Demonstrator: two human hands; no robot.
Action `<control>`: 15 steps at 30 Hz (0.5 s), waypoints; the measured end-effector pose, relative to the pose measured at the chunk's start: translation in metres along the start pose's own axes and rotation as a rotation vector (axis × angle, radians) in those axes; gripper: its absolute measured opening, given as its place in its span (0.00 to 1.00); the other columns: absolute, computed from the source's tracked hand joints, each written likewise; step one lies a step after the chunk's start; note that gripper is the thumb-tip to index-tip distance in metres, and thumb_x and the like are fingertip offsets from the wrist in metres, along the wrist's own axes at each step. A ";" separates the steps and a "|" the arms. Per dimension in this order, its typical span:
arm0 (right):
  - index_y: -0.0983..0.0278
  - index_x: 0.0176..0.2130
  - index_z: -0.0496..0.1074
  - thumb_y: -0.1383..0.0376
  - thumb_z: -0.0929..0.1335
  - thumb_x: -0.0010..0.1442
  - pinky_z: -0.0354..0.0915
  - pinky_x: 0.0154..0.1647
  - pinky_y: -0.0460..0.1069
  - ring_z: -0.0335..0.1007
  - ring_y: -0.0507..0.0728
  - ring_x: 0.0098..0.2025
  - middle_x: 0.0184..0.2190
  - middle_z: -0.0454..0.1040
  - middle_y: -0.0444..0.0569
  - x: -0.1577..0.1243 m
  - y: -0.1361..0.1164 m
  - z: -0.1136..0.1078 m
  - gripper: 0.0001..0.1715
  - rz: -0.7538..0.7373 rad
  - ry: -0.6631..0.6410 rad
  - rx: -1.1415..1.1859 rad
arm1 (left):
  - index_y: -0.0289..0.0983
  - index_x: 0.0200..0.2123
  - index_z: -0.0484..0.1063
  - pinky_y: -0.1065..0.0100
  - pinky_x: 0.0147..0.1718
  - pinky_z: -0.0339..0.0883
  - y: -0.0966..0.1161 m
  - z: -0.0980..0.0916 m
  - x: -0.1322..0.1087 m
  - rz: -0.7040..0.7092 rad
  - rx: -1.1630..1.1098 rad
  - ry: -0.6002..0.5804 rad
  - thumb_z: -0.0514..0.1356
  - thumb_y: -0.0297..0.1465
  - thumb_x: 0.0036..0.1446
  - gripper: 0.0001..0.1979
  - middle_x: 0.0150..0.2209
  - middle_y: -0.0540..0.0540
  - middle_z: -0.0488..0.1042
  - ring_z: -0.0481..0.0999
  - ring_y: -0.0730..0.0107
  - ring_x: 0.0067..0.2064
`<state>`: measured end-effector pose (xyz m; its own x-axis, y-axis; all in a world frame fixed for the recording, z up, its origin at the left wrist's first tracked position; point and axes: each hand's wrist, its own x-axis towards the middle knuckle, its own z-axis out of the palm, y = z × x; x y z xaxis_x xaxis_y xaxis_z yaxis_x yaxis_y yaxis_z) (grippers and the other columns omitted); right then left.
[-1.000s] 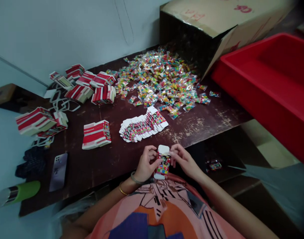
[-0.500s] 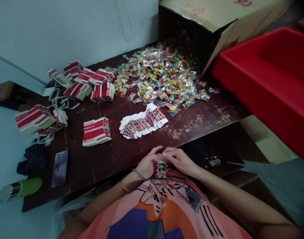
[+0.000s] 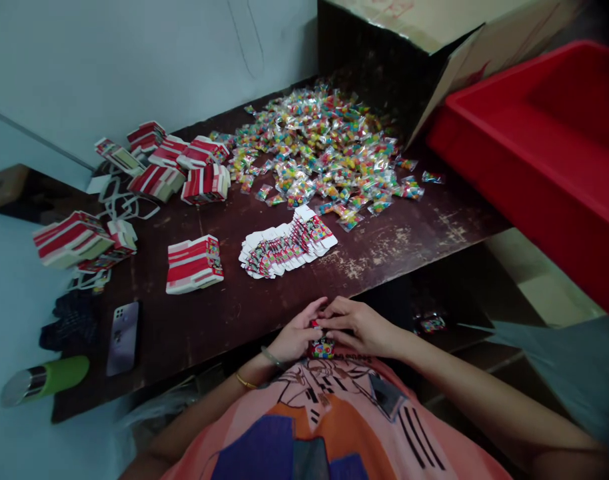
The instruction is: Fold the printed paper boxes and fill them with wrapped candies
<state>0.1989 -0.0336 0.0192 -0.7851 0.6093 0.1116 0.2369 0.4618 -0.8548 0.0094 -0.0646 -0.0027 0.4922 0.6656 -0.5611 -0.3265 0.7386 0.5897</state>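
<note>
Close to my body, just off the table's front edge, I hold a small printed candy box [image 3: 322, 348], red and black with colourful dots. My left hand [image 3: 298, 333] is closed around its left side, thumb near the top. The fingers of my right hand [image 3: 357, 325] are bent over the box's upper end and cover most of it. On the table beyond lies a fanned row of flat printed cartons [image 3: 287, 245] with white flaps. To its left sits a stack of folded red-and-white cartons [image 3: 194, 264].
A heap of clear candy packets [image 3: 319, 147] spreads before an open cardboard box [image 3: 379, 60]. At right stands a red plastic tray [image 3: 524, 167]. Carton bundles [image 3: 159, 163], a phone [image 3: 123, 338] and a green bottle [image 3: 59, 375] lie at left. A shiny packet [image 3: 431, 323] lies below the table.
My right hand has shifted over the top of the box, its fingers now bent across it and hiding more of the print. The view has tilted slightly.
</note>
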 end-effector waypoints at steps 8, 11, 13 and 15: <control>0.68 0.51 0.71 0.60 0.64 0.64 0.55 0.57 0.57 0.59 0.62 0.56 0.53 0.67 0.60 0.021 0.120 -0.160 0.21 0.439 0.606 -0.571 | 0.35 0.41 0.74 0.70 0.37 0.61 0.061 -0.015 -0.003 -0.018 0.782 -0.033 0.64 0.27 0.44 0.17 0.33 0.50 0.74 0.70 0.70 0.35; 0.72 0.54 0.68 0.62 0.65 0.62 0.50 0.58 0.64 0.54 0.68 0.60 0.57 0.63 0.66 0.004 0.164 -0.209 0.24 0.540 0.682 -0.643 | 0.36 0.34 0.75 0.73 0.31 0.59 0.084 -0.037 -0.013 -0.152 0.962 -0.100 0.65 0.26 0.41 0.12 0.28 0.53 0.72 0.68 0.72 0.30; 0.67 0.54 0.68 0.64 0.66 0.60 0.52 0.58 0.63 0.57 0.67 0.58 0.56 0.66 0.62 -0.010 0.177 -0.203 0.22 0.541 0.666 -0.658 | 0.35 0.32 0.73 0.74 0.28 0.58 0.091 -0.050 -0.017 -0.193 0.957 -0.103 0.66 0.25 0.39 0.12 0.26 0.54 0.70 0.67 0.74 0.29; 0.65 0.54 0.67 0.65 0.64 0.61 0.56 0.56 0.62 0.61 0.65 0.55 0.54 0.68 0.60 -0.023 0.181 -0.176 0.22 0.520 0.718 -0.645 | 0.35 0.37 0.71 0.74 0.31 0.60 0.090 -0.057 -0.016 -0.119 0.812 -0.054 0.67 0.25 0.39 0.17 0.29 0.53 0.72 0.69 0.73 0.31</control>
<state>0.3609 0.1496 -0.0488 -0.0356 0.9642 0.2627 0.8617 0.1627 -0.4806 -0.0740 -0.0025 0.0263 0.5312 0.5667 -0.6298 0.4055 0.4826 0.7763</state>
